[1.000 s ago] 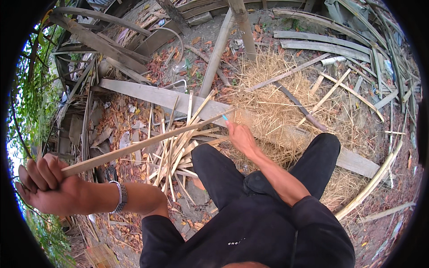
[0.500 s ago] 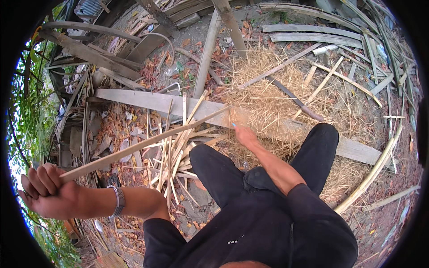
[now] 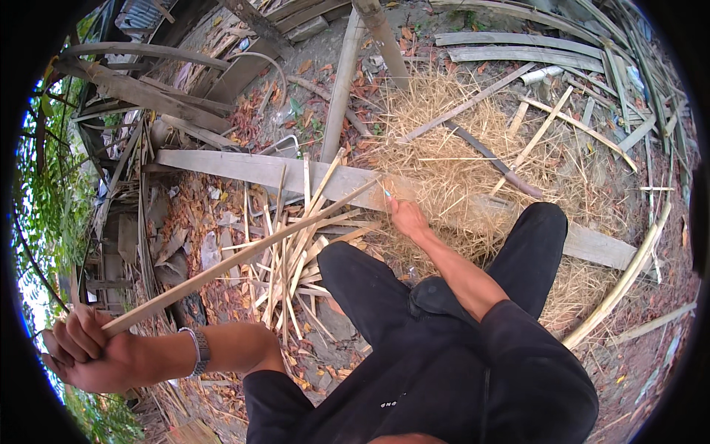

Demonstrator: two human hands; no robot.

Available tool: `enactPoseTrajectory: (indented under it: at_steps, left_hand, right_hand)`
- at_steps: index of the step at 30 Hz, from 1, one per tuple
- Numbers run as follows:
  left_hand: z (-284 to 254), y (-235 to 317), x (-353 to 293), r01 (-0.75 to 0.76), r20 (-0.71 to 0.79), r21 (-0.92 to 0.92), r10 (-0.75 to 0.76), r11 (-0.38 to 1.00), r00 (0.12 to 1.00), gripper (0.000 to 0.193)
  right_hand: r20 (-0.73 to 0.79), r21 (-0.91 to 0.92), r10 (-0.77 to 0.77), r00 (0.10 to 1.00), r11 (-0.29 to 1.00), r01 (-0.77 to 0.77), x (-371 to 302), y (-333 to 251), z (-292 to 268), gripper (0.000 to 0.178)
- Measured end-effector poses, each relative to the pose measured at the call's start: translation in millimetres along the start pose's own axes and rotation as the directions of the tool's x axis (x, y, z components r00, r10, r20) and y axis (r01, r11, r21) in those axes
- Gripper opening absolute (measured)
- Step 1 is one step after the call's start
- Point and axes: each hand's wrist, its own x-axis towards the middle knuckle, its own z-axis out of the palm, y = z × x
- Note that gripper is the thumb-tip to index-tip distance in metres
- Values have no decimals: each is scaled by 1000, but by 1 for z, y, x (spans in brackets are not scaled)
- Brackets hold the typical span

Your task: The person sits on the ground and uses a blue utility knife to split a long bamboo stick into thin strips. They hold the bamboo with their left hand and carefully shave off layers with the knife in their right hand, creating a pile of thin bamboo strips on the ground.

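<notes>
A long grey plank (image 3: pixel 244 167) is crossing just beyond the right grip, a heap of shavings (image 3: pixel 414 144) spreading past it. The wooden strip (image 3: pixel 229 260) is running from the left grip towards the right one, its far end lying above the plank. The left hand (image 3: pixel 96 351) is clasping the strip's near end; the right hand (image 3: pixel 408 218) is gripping a small pale-blue object (image 3: pixel 388 194), mostly hidden. Should that be a blade, slipping could be risking cut fingers; uneven pressure could be snapping the strip's thin end.
</notes>
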Motion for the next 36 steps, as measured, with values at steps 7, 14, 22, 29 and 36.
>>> enactPoseTrajectory:
  at_steps: [7, 14, 22, 29, 36]
  left_hand:
    - [-6, 2, 3, -62, -60, 98, 68, 993, 996, 36]
    - [-13, 6, 3, -41, -13, 55, 42, 998, 999, 34]
    - [-18, 10, -2, 0, -8, 33, 1, 999, 1000, 32]
    - [-13, 5, -6, 21, 53, -35, -19, 999, 998, 34]
    - [4, -12, -4, -92, 47, 4, 92, 996, 995, 35]
  right_hand:
    - [-132, -13, 32, 991, 999, -34, 38, 16, 19, 62]
    - [-140, -66, 22, 990, 997, -32, 49, 12, 26, 62]
    - [-132, -142, 38, 990, 988, -57, 46, 18, 26, 58]
    - [-67, -98, 22, 998, 995, -28, 32, -17, 23, 61]
    - [-73, -185, -42, 996, 982, 28, 24, -6, -5, 63]
